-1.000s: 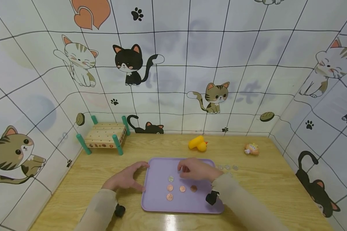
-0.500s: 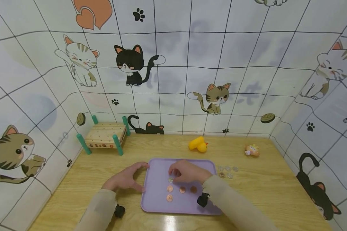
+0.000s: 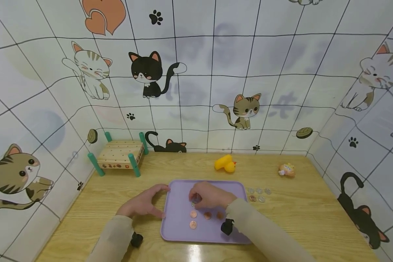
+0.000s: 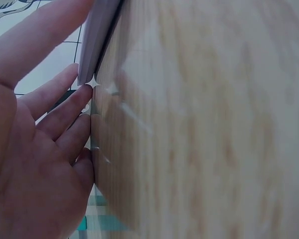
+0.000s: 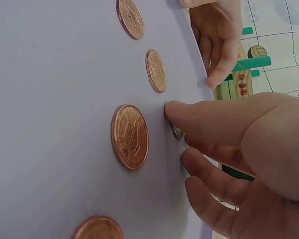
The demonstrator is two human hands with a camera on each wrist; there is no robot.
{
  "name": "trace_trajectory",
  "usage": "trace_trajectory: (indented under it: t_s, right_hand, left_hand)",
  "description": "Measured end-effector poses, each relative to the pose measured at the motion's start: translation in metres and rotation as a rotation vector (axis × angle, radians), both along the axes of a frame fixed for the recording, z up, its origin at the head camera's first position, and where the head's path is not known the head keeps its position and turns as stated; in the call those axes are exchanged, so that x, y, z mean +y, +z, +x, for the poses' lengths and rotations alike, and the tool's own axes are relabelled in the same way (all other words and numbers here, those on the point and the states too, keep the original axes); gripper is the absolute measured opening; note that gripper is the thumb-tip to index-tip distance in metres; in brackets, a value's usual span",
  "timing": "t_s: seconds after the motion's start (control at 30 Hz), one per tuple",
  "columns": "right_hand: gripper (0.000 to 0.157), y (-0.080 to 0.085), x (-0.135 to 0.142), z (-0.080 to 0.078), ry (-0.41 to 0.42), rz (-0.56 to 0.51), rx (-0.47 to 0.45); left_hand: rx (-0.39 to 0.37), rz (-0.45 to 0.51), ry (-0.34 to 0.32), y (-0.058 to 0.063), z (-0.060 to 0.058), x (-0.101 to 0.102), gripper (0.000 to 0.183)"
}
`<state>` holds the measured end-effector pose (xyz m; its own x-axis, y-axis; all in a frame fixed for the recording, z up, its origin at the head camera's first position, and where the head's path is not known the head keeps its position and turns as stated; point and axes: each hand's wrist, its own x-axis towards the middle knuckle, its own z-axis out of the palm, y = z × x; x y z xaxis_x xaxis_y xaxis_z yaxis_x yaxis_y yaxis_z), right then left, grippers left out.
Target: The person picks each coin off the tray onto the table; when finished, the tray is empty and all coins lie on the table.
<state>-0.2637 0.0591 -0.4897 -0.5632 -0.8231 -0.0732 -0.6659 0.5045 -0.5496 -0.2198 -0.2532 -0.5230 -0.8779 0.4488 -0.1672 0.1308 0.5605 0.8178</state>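
A small silver coin point(image 5: 177, 131) lies flat on the flat lilac plastic tray point(image 3: 180, 233), toward the tray's far edge and about midway across, and it is mostly covered by the right hand point(image 3: 209, 195), whose forefinger tip point(image 5: 175, 110) presses down on it while the other fingers curl loosely beside it; whether the thumb also pinches the coin cannot be told. Just nearer on the tray lie four copper coins point(image 3: 193, 214): three in a row across the middle and one more point(image 3: 193, 225) toward the near edge, under the leftmost. The left hand point(image 3: 143, 203) rests open on the light wooden table point(image 3: 314, 218) against the tray's left edge, fingers straight and spread, thumb touching the rim. Off the tray's far right corner a few more coins point(image 3: 258, 194) sit on the table. Near the table's far edge stand a yellow rubber duck point(image 3: 225, 163), a small orange toy figure point(image 3: 286, 170) and, in the far left corner, a wooden peg bench with green legs point(image 3: 119, 156).
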Motion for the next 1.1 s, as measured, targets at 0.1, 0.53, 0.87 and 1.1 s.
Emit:
trace_trajectory:
  t_s: [0.1, 0.53, 0.87, 1.1]
  right_hand:
    - [0.019, -0.003, -0.001, 0.0, 0.013, -0.001, 0.004]
    - [0.016, -0.005, -0.005, 0.003, 0.013, 0.02, 0.001]
    - [0.017, -0.001, -0.007, 0.001, 0.007, 0.048, -0.007]
    - [0.017, 0.004, -0.008, 0.0, -0.009, 0.093, -0.024]
  left_hand:
    - [0.008, 0.008, -0.012, 0.0, 0.002, 0.002, 0.089]
    - [-0.009, -0.008, 0.007, -0.004, 0.003, 0.003, 0.09]
    - [-0.015, -0.029, 0.028, 0.0, 0.001, 0.002, 0.091]
    - [0.016, -0.014, -0.003, 0.001, -0.002, 0.0, 0.092]
